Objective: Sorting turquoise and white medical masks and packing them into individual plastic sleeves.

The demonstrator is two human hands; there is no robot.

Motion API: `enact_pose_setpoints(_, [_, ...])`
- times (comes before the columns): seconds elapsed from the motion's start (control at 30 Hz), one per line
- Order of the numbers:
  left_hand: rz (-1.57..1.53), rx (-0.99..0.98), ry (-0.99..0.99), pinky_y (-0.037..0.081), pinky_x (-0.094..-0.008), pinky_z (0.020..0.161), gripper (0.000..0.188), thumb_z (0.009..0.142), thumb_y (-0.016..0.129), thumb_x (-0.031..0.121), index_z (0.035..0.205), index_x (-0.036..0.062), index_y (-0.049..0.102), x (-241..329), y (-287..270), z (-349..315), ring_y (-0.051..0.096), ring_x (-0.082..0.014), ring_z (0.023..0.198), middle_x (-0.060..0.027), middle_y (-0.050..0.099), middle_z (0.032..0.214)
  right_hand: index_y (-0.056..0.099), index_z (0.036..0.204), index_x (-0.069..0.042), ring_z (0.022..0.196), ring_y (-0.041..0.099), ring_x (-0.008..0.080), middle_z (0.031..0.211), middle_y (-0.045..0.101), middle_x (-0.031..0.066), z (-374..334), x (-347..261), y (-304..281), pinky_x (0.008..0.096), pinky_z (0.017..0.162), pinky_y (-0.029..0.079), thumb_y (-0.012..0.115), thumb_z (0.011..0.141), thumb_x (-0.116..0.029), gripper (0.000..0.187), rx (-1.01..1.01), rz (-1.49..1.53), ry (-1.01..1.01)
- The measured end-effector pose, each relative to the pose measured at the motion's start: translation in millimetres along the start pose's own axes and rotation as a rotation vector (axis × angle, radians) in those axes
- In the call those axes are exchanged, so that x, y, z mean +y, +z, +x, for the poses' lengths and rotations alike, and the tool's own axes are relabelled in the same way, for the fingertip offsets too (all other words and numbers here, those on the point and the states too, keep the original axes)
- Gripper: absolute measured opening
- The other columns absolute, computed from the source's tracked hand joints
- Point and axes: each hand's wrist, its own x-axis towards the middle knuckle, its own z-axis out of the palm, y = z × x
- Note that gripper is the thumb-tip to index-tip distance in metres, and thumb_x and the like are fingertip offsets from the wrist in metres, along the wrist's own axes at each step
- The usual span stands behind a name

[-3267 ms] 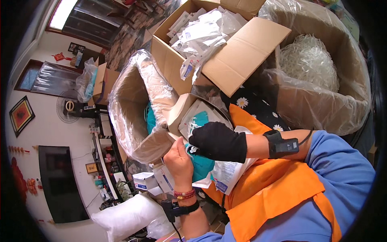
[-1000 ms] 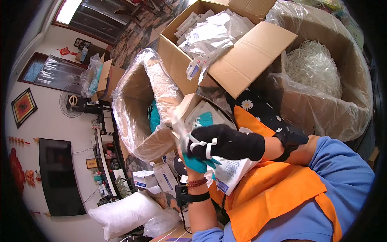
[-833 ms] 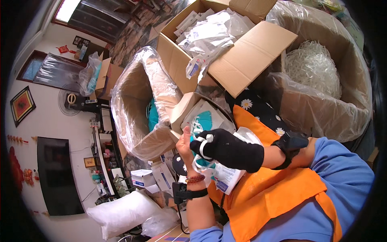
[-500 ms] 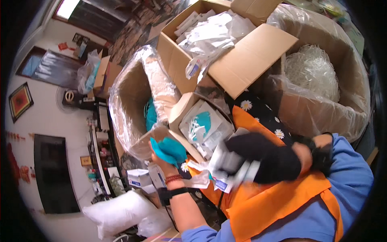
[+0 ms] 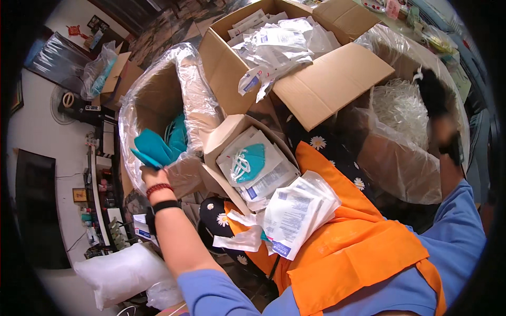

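My left hand (image 5: 152, 173), bare with a red bead bracelet and a black band at the wrist, grips folded teal face masks (image 5: 153, 148). It is at the near rim of a plastic-lined carton (image 5: 161, 100) that has more teal masks inside. My right hand (image 5: 433, 97), in a black glove, is over another lined carton (image 5: 400, 163) of thin whitish strips (image 5: 398, 113). A small white bit shows at its fingertips; its kind is unclear. Between my arms, a small open box (image 5: 224, 134) contains white packets with a teal mask on top. White printed packets (image 5: 298, 213) lie fanned on my orange apron (image 5: 358, 253).
A large carton (image 5: 224, 68) full of white packets stands ahead, its flap (image 5: 332, 79) jutting toward me. A torn white wrapper (image 5: 240, 239) lies by my knee. At the left are a stuffed white bag (image 5: 126, 271), a crowded shelf and a fan (image 5: 63, 108).
My left hand has moved left with the masks to the lined carton. My right hand has swung from my lap to the carton of strips. The packets on my lap are now uncovered.
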Motion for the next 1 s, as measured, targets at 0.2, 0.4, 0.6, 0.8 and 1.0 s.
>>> enact_pose_setpoints(0.2, [-0.920, 0.067, -0.766, 0.048, -0.0500, 0.094, 0.070, 0.094, 0.045, 0.059, 0.144, 0.0099, 0.038, 78.5, -1.2, -15.4, 0.046, -0.0382, 0.129, -0.0180, 0.042, 0.145, 0.062, 0.119, -0.010, 0.103, 0.064, 0.0325, 0.112, 0.067, 0.0145, -52.3, 0.1, 14.0, 0.0441, 0.087, 0.051, 0.065, 0.084, -0.026, 0.039, -0.711, -0.164, -0.041])
enact_pose_setpoints(0.4, [-0.849, -0.164, 0.083, 0.052, -0.0254, 0.063, 0.012, 0.092, 0.060, 0.006, 0.102, -0.0002, 0.063, 94.9, 44.4, -106.2, 0.063, -0.0127, 0.071, -0.0068, 0.067, 0.088, 0.063, 0.119, -0.010, 0.103, 0.064, 0.0324, 0.113, 0.066, 0.0144, -59.4, -12.0, -13.4, 0.0435, 0.089, 0.051, 0.067, 0.082, -0.027, 0.040, -0.835, -0.210, -0.036])
enact_pose_setpoints(0.6, [0.346, -0.289, 0.411, 0.053, -0.0422, 0.082, 0.055, 0.079, 0.075, 0.040, 0.110, -0.0018, 0.060, 140.2, 80.6, -205.7, 0.067, -0.0328, 0.096, -0.0207, 0.066, 0.105, 0.063, 0.119, -0.010, 0.104, 0.063, 0.0324, 0.113, 0.066, 0.0144, -46.5, -34.8, -39.4, 0.0428, 0.090, 0.050, 0.068, 0.080, -0.027, 0.042, -0.781, -0.239, -0.063])
enact_pose_setpoints(0.8, [0.305, -0.393, 0.122, 0.052, -0.0443, 0.087, 0.083, 0.067, 0.086, 0.035, 0.124, -0.0061, 0.043, 153.6, 97.2, -227.9, 0.062, -0.0396, 0.102, -0.0262, 0.057, 0.118, 0.065, 0.115, -0.013, 0.098, 0.066, 0.0334, 0.106, 0.069, 0.0152, -27.5, -77.8, -51.8, 0.0441, 0.086, 0.052, 0.069, 0.079, -0.028, 0.040, -0.452, -0.099, -0.236])
enact_pose_setpoints(1.0, [-0.586, -0.315, -0.007, 0.052, -0.0304, 0.070, 0.054, 0.071, 0.084, 0.013, 0.112, -0.0043, 0.054, 131.7, 75.7, -223.0, 0.066, -0.0177, 0.086, -0.0103, 0.067, 0.097, 0.067, 0.114, -0.010, 0.097, 0.067, 0.0228, 0.106, 0.069, 0.0089, -25.5, -195.2, -79.6, 0.0332, 0.083, 0.053, 0.069, 0.082, -0.017, 0.033, -0.136, 0.538, -0.488])
